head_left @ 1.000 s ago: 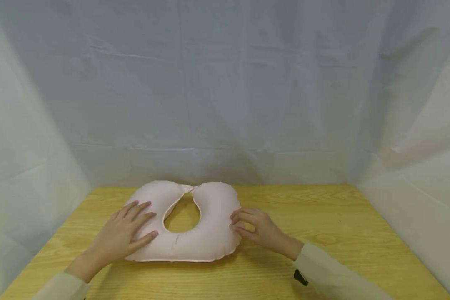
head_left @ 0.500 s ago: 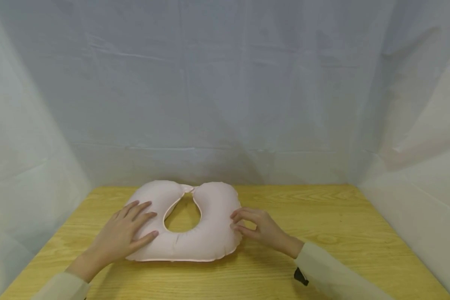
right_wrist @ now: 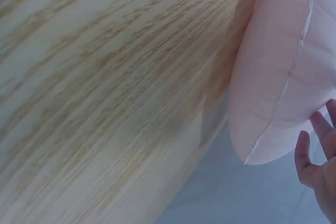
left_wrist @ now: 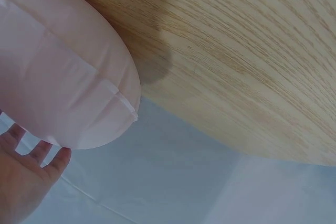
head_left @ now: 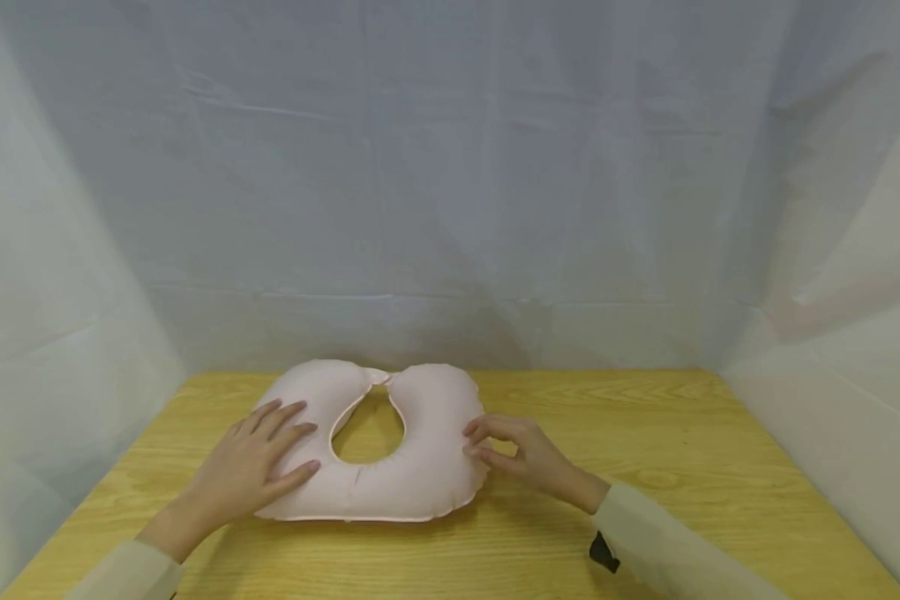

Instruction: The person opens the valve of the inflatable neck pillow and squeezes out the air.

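A pale pink inflated U-shaped neck pillow [head_left: 427, 483] lies on the wooden table, its two rounded ends pointing to the back and nearly meeting at a small pale tab. My left hand [head_left: 247, 467] rests on the pillow's left side with fingers spread. In the left wrist view, fingertips of the left hand [left_wrist: 31, 177] touch the bulging pillow [left_wrist: 68, 77]. On the opposite side, my right hand [head_left: 528, 454] touches the outer edge with gently bent fingers, thumb and forefinger apart. The right wrist view shows the right hand [right_wrist: 320, 156] beside the seamed pillow side [right_wrist: 278, 77].
The wood-grain table [head_left: 667, 467] extends to the right of the pillow and in front of it. Pale sheeting [head_left: 450, 208] hangs behind and along both sides. A small black item [head_left: 603, 552] shows under the right sleeve [head_left: 667, 542].
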A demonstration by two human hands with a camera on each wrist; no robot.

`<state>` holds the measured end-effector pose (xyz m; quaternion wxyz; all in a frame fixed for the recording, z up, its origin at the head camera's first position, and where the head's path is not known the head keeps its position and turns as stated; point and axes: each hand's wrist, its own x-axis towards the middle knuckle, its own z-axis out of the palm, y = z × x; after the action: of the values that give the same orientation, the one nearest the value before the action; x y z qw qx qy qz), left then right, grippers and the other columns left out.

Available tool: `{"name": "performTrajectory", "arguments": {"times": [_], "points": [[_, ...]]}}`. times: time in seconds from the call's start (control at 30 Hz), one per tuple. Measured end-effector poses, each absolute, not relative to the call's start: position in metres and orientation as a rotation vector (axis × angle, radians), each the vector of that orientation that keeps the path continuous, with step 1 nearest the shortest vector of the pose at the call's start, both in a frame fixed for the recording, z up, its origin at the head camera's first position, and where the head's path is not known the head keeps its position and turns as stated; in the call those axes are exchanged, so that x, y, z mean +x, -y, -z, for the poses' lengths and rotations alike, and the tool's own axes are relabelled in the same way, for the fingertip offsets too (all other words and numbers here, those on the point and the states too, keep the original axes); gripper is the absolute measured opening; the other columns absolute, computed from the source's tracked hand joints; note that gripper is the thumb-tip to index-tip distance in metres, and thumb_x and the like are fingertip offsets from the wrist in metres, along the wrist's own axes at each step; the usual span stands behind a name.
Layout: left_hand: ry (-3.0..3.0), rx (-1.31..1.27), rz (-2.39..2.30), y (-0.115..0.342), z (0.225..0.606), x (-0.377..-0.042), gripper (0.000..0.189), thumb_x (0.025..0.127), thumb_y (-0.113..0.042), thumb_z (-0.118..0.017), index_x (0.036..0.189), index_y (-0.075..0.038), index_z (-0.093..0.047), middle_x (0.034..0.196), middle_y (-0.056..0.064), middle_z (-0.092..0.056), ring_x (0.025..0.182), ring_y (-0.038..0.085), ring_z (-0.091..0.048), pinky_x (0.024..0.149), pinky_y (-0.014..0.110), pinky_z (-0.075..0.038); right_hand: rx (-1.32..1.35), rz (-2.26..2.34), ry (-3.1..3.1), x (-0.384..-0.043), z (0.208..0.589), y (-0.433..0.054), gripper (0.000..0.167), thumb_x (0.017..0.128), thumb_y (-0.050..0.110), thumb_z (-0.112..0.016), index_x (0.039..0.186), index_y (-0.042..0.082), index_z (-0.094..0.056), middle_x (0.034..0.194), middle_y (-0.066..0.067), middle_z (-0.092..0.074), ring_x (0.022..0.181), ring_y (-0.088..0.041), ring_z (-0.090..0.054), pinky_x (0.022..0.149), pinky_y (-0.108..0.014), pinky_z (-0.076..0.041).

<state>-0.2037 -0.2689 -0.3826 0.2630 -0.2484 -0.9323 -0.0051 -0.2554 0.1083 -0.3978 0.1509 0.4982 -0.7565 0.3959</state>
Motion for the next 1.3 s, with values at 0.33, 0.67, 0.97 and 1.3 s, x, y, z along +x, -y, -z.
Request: {"name": "performTrajectory", "arguments": {"times": [0.33,0.67,0.97,1.3], "points": [[2.529,-0.686,-0.003,0.269,0.384,-0.205,0.046,0.079,-0.049,-0.061,0.112,-0.017,-0.061,0.131,0.012,-0.049,0.120,0.039,-0.042,0.086,0.057,-0.042,1.423,-1.274,2.179,-0.238,0.373,-0.107,0.016,0.079,-0.012,-0.059,0.092,-0.003,-0.061,0.095,-0.021,-0.066,0.092,-0.034,-0.063,0.079,-0.036,-0.054],[2.552,-0.686,-0.011,0.265,0.377,-0.201,0.046,0.080,-0.051,-0.059,0.112,-0.018,-0.062,0.131,0.011,-0.050,0.120,0.039,-0.043,0.086,0.057,-0.043,1.419,-1.194,2.180,-0.243,0.378,-0.109,0.012,0.082,-0.003,-0.062,0.093,0.002,-0.061,0.097,-0.014,-0.068,0.100,-0.031,-0.063,0.089,-0.039,-0.050],[2.533,-0.693,-0.015,0.266,0.378,-0.202,0.047,0.080,-0.051,-0.059,0.112,-0.017,-0.062,0.130,0.012,-0.051,0.119,0.039,-0.044,0.087,0.056,-0.043,1.455,-1.134,2.086,-0.243,0.379,-0.105,0.018,0.075,-0.009,-0.062,0.090,0.000,-0.059,0.093,-0.014,-0.065,0.090,-0.024,-0.062,0.081,-0.032,-0.052],[2.573,-0.680,-0.012,0.265,0.378,-0.202,0.048,0.081,-0.052,-0.058,0.114,-0.017,-0.061,0.131,0.012,-0.050,0.120,0.038,-0.043,0.090,0.056,-0.042,1.424,-1.103,2.142,-0.252,0.395,-0.101,0.017,0.081,0.007,-0.066,0.096,0.007,-0.058,0.098,-0.005,-0.064,0.094,-0.015,-0.059,0.084,-0.029,-0.050]]}}
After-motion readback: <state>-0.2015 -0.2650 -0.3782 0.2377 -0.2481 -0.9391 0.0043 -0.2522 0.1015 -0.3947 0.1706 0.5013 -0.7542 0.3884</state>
